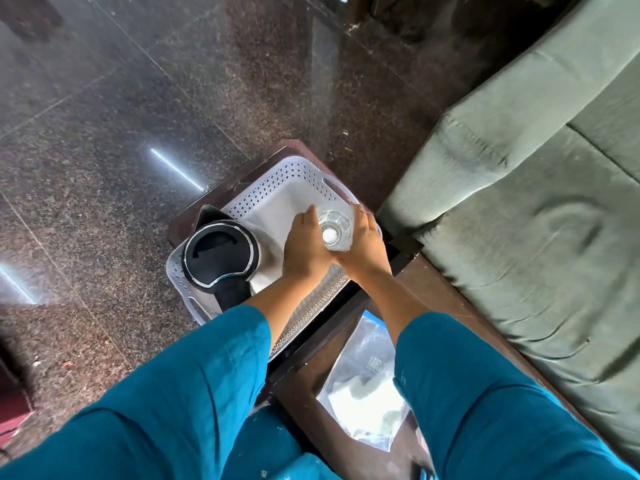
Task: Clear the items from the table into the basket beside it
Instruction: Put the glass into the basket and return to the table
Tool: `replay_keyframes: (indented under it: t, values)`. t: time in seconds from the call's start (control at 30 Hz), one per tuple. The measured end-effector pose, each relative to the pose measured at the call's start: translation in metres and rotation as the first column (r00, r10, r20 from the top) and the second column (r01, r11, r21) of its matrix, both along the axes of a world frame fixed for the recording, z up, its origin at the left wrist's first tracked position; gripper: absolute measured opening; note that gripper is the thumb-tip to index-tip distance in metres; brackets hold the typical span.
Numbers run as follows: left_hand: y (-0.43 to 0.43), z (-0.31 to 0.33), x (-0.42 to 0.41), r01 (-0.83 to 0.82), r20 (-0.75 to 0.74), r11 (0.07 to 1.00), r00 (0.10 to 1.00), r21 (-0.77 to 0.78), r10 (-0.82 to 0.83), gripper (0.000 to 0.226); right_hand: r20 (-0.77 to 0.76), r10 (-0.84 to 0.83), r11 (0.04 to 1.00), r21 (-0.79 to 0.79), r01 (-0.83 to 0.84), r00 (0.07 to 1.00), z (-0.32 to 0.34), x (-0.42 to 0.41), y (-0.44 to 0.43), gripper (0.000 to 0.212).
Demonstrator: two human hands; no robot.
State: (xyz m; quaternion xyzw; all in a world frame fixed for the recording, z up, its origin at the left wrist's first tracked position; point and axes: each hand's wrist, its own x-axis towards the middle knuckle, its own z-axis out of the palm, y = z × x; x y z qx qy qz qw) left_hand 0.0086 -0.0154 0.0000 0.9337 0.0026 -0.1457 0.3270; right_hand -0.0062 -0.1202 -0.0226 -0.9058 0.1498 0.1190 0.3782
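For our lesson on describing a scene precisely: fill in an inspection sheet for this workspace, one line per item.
Surface: dark wooden table, partly hidden by the sleeves.
Job's things: clear bottle with white cap, held over the white perforated basket; black-lidded kettle already in the basket; clear plastic bag left on the table.
Clutter: nothing seen.
Grips: left hand and right hand both closed around the bottle.
Cables: nothing seen.
Surroundings: speckled stone floor; green sofa beside the table.

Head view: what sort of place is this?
Probably a home living room: a green sofa, a dark wooden table beside it, polished stone floor, and an electric kettle in a white basket.
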Motion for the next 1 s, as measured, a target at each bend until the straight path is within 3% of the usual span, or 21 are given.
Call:
replay_keyframes:
  t: [0.13,0.33,0.47,0.7,0.83,1.0]
  values:
    - [-0.013,0.033,-0.019,0.165,0.124,0.985,0.978,0.058,-0.171,0.060,0.073,-0.056,0.998,0.010,0.055,0.996,0.035,-0.034,-0.025,0.089]
    - [-0.065,0.079,-0.084,0.375,0.176,0.926,0.910,0.033,-0.375,0.048,0.154,-0.176,0.984,-0.005,0.179,0.972,0.078,-0.125,-0.083,0.083]
    - [-0.116,0.097,-0.156,0.522,0.138,0.852,0.842,0.037,-0.522,0.058,0.159,-0.264,0.962,-0.032,0.273,0.951,0.096,-0.212,-0.129,0.082]
    - [-0.212,0.094,-0.299,0.727,0.054,0.686,0.686,-0.026,-0.725,0.050,0.087,-0.435,0.893,-0.086,0.442,0.896,0.101,-0.389,-0.210,0.092]
    - [-0.255,0.073,-0.376,0.836,0.018,0.548,0.549,-0.014,-0.836,0.045,0.035,-0.575,0.815,-0.070,0.576,0.818,0.084,-0.483,-0.239,0.087]
    - [-0.287,0.039,-0.447,0.889,-0.115,0.452,0.442,-0.080,-0.890,0.040,-0.017,-0.670,0.742,-0.057,0.668,0.742,0.045,-0.566,-0.253,0.081]
